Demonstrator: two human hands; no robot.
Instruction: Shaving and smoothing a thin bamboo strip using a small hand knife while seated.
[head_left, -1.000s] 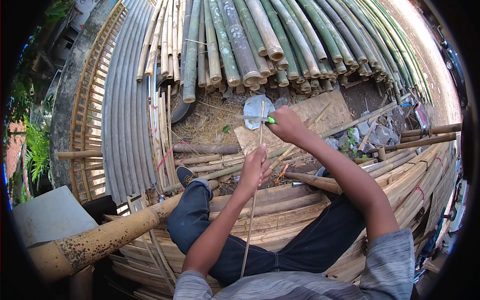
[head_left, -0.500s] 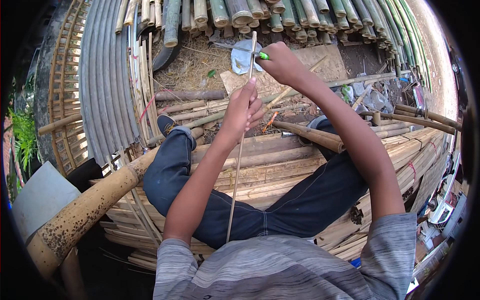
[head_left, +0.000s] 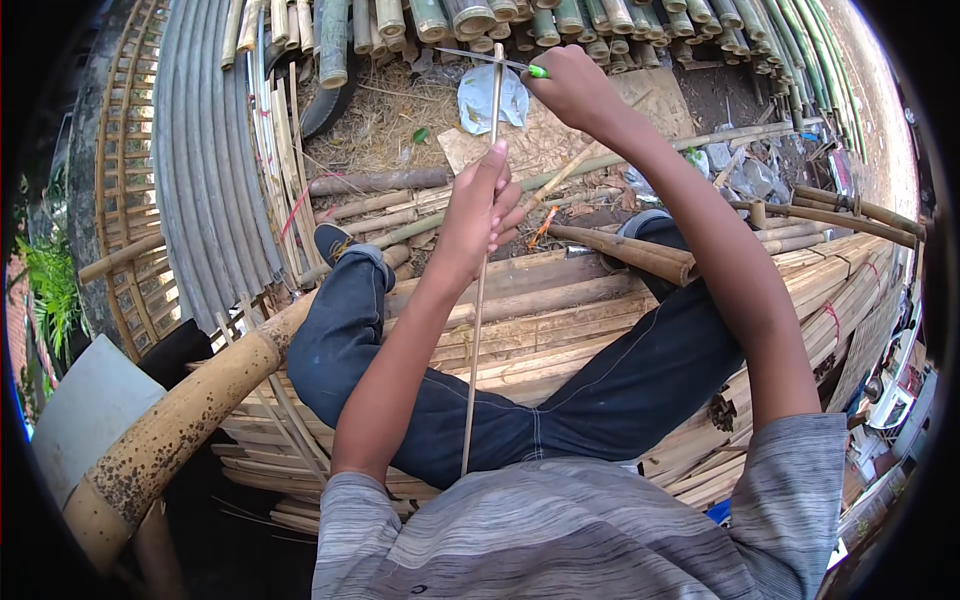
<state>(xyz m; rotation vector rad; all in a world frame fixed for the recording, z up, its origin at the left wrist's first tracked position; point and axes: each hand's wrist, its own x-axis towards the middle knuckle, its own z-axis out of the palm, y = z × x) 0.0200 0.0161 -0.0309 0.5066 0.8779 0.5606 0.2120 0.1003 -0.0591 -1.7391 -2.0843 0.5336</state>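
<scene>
My left hand (head_left: pixel 476 218) is closed around a long thin bamboo stick (head_left: pixel 477 335), its thumb lying along the stick. The stick runs from my lap up and away from me, between my spread legs. In my right hand (head_left: pixel 568 92) is a knife (head_left: pixel 539 71) with a bright green handle. Its narrow blade points left and crosses the stick just below the far end. The blade appears to touch the stick.
Split bamboo strips (head_left: pixel 520 345) lie beneath my legs. Stacked bamboo poles (head_left: pixel 470 18) fill the far side. A white plastic bag (head_left: pixel 493 100) lies on the ground ahead. Corrugated sheets (head_left: pixel 205 160) stand at left, beside a thick spotted bamboo pole (head_left: pixel 185 415).
My right hand has moved the knife away from me along the stick, closer to its far end. My left hand keeps its hold, shifting slightly.
</scene>
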